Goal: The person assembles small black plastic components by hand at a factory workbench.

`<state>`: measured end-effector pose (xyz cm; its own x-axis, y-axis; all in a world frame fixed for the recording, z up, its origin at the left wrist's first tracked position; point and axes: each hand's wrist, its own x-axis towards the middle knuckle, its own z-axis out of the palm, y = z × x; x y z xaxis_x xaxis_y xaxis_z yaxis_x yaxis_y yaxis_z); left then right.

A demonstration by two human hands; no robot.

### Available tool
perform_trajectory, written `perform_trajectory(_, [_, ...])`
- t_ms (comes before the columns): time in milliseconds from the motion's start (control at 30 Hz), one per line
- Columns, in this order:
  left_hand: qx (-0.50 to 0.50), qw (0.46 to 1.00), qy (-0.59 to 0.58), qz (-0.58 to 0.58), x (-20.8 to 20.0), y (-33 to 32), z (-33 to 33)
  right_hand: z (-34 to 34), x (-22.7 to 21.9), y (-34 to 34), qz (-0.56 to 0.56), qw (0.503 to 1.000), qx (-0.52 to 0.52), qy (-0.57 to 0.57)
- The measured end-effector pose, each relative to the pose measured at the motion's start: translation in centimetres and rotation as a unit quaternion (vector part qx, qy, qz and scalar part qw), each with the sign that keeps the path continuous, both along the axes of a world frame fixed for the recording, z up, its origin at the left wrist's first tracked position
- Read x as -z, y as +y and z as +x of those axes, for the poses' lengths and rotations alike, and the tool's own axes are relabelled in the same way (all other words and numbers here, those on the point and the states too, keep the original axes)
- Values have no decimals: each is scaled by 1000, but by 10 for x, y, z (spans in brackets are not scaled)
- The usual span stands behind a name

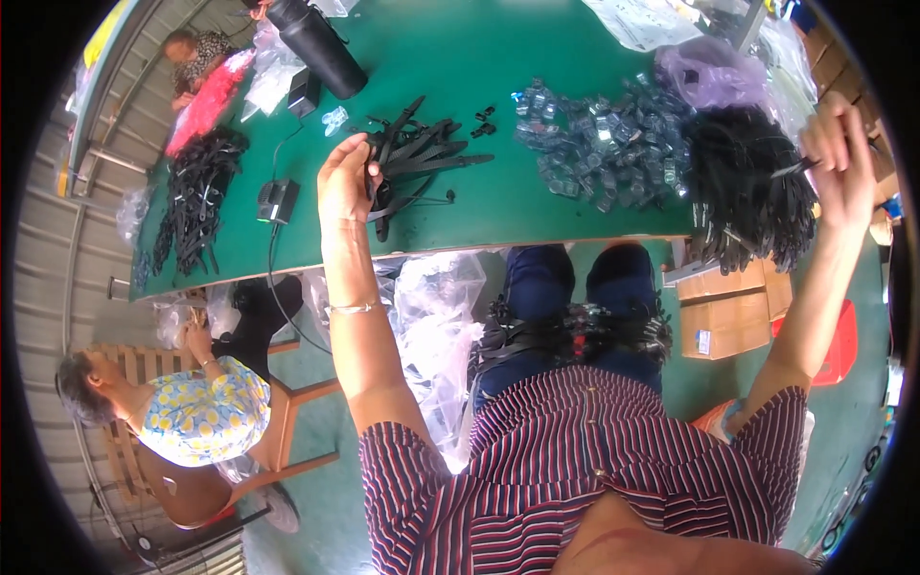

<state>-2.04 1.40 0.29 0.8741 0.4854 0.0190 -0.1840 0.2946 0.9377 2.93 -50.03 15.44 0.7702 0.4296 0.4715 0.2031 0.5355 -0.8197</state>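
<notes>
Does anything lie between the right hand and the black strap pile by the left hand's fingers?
Yes: straight across the green table, the larger black strap bundle comes first, then the heap of clear plastic pieces. Whether the right hand is high enough to pass over them, this one view does not show.

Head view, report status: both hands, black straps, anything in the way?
Left hand at small heap of black straps, grip unclear. Right hand pinching a dark strip beside larger bundle. Clear plastic pieces lie between, blocking neither hand.
</notes>
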Motion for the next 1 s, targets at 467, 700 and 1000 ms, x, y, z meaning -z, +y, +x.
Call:
perform_trajectory(467, [131, 966, -156, 158, -29, -105, -55, -72, 182, 176, -11, 877, -261, 404])
perform_trajectory(700, [368, 905, -88, 195, 13, -166, -105, -69, 188, 198, 102, 860, -194, 460])
perform_trajectory(1000, [170, 908, -63, 379, 34, -187, -56, -95, 182, 130, -20, 950, -48, 309])
